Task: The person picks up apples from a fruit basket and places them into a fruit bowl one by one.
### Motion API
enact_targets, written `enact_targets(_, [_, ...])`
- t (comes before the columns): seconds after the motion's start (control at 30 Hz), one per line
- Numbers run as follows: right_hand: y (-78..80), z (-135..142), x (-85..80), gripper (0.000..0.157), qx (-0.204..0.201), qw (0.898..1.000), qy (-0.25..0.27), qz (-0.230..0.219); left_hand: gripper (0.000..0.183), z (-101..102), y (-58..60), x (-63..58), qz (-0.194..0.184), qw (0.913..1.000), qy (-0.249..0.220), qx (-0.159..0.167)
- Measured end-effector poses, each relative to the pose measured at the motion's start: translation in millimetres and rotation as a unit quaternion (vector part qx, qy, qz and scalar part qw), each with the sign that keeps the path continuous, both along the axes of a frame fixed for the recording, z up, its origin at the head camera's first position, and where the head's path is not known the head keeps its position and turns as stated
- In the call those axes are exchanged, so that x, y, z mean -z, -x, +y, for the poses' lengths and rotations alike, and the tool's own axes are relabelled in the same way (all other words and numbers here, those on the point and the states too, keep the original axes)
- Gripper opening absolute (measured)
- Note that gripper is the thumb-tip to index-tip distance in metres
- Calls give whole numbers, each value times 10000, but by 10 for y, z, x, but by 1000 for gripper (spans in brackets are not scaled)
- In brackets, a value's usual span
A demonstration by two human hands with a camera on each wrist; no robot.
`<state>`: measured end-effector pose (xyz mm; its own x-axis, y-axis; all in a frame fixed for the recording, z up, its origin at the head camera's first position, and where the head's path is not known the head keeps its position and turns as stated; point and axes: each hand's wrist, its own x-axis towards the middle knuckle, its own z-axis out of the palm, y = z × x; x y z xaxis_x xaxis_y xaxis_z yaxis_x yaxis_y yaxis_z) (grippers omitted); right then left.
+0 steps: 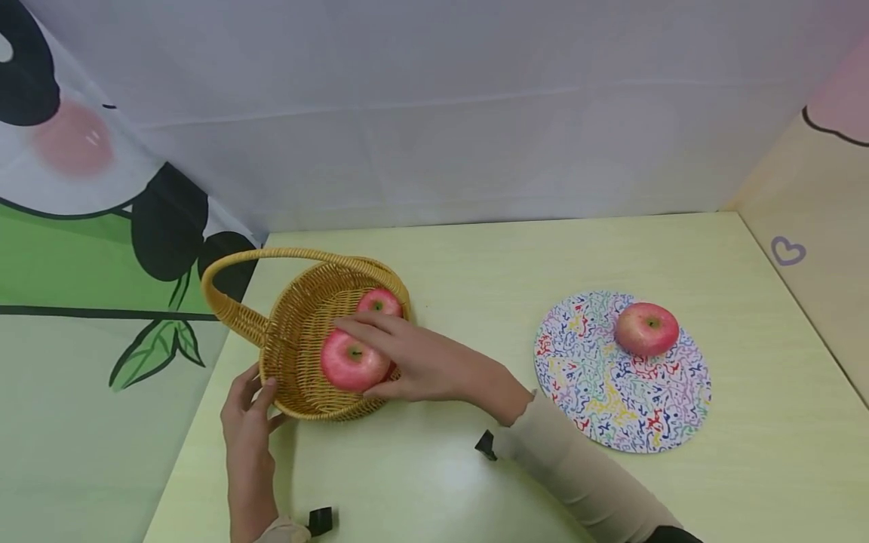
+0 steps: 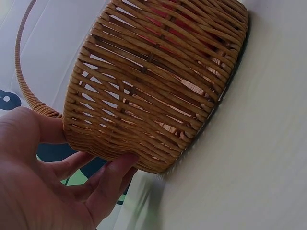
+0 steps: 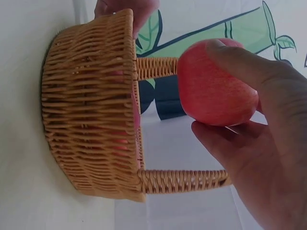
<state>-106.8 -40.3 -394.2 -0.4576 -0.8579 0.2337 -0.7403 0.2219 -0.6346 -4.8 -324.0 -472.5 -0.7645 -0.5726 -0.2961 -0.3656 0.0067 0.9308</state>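
A yellow-brown wicker basket (image 1: pixel 285 354) with a tall arched handle stands at the left of the table. My left hand (image 1: pixel 247 422) holds its near left side; in the left wrist view the fingers (image 2: pixel 112 177) press on the woven wall. Over the basket's opening, my right hand (image 1: pixel 424 362) grips a red apple (image 1: pixel 349 363). The right wrist view has this apple (image 3: pixel 216 88) between thumb and fingers, above the rim. Another apple (image 1: pixel 379 301) lies inside at the far right, partly covered by the right hand. Red also shows through the weave.
To the right lies a round mat (image 1: pixel 577 377) with a multicoloured squiggle pattern, bearing one apple (image 1: pixel 647 329) near its upper right. A pale cloth wall (image 1: pixel 475 151) rises behind the table (image 1: pixel 468 264), and printed panels flank both sides.
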Motion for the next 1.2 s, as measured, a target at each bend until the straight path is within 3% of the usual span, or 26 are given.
enact_targets(0.37, [30, 247, -13, 87, -72, 9988, 483, 81, 51, 0, 4, -2, -2, 10000, -4, 44])
enact_targets(0.77, [62, 590, -8, 88, 236, 9951, 889, -375, 50, -1, 0, -15, -25, 10000, 4, 67])
enact_targets(1.2, [120, 863, 78, 87, 601, 9911, 1176, -181, 50, -5, -5, -18, -35, 10000, -69, 57])
